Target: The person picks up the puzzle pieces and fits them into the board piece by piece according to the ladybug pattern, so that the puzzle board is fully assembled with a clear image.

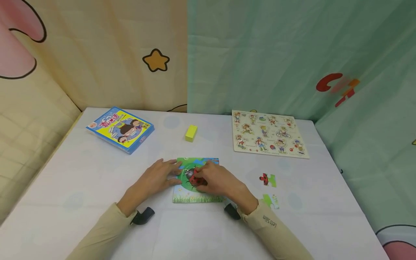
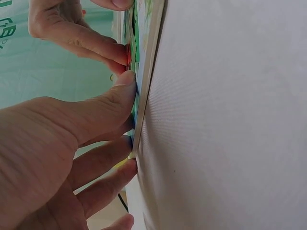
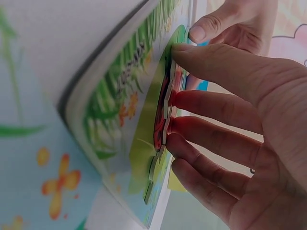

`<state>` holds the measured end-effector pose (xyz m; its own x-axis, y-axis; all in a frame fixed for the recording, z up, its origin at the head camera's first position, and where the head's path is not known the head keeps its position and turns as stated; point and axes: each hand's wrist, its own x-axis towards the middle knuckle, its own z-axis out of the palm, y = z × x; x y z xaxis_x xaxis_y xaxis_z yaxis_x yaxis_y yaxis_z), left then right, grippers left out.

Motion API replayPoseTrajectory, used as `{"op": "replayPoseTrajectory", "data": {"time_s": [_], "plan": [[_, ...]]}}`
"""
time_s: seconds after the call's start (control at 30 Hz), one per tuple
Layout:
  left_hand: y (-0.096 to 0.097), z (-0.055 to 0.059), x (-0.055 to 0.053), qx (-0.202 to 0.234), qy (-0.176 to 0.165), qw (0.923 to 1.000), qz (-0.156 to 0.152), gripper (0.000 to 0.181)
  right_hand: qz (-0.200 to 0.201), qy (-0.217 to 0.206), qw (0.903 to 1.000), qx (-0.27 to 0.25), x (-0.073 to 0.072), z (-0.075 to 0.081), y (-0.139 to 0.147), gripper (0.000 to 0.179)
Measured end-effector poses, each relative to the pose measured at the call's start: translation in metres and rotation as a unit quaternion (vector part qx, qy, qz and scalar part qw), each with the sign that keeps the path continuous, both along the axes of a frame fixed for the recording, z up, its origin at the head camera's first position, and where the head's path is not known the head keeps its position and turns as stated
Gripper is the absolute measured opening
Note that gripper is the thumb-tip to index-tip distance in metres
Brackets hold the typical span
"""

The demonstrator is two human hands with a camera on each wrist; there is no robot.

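Observation:
A square jigsaw board point(image 1: 195, 198) with a ladybug picture lies flat on the table. Along its left edge rests my left hand point(image 1: 158, 176), fingers spread and thumb on the border, as the left wrist view also shows. My right hand point(image 1: 218, 178) reaches over the board's right half, its thumb and fingertips pressing on the red ladybug pieces point(image 3: 161, 120). Some piece edges stand slightly raised there, and the palm hides part of the picture from above. Two loose jigsaw pieces lie right of the board: a red-and-green piece point(image 1: 268, 180) and a green piece point(image 1: 271, 201).
Farther back, a yellow block point(image 1: 191, 133) stands behind the jigsaw board. A blue-and-yellow box point(image 1: 121, 129) lies at the back left. A wooden board of sports figures point(image 1: 269, 134) lies at the back right. Printed curtains point(image 1: 260, 54) hang behind the white table point(image 1: 182, 238).

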<state>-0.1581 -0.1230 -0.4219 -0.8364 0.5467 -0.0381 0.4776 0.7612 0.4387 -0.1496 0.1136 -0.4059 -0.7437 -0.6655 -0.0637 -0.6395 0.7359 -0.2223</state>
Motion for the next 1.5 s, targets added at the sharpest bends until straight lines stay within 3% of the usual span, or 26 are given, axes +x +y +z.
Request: {"op": "replayPoseTrajectory", "data": {"time_s": [0.3,0.57,0.9,1.07,1.5], "plan": [[0.001,-0.001,-0.002,-0.004,0.001,1.0,0.0,0.044,-0.021,-0.032,0.9992,-0.009,0.0,0.001,0.002,0.045],[0.0,-0.001,-0.001,-0.002,0.0,1.0,0.003,0.045,0.0,-0.039,0.9989,-0.027,-0.002,0.003,0.008,0.039],[0.001,-0.002,-0.001,0.007,-0.002,1.0,0.005,0.046,0.003,-0.048,0.9976,-0.049,-0.002,0.016,0.039,0.037],[0.001,-0.001,-0.001,0.004,-0.002,0.9999,0.013,0.05,-0.027,-0.062,0.9968,-0.043,0.002,0.022,0.061,0.039],[0.001,0.0,-0.001,0.007,0.001,0.9999,0.008,0.047,-0.096,-0.05,0.9929,-0.05,0.008,0.022,0.127,0.044]]}}
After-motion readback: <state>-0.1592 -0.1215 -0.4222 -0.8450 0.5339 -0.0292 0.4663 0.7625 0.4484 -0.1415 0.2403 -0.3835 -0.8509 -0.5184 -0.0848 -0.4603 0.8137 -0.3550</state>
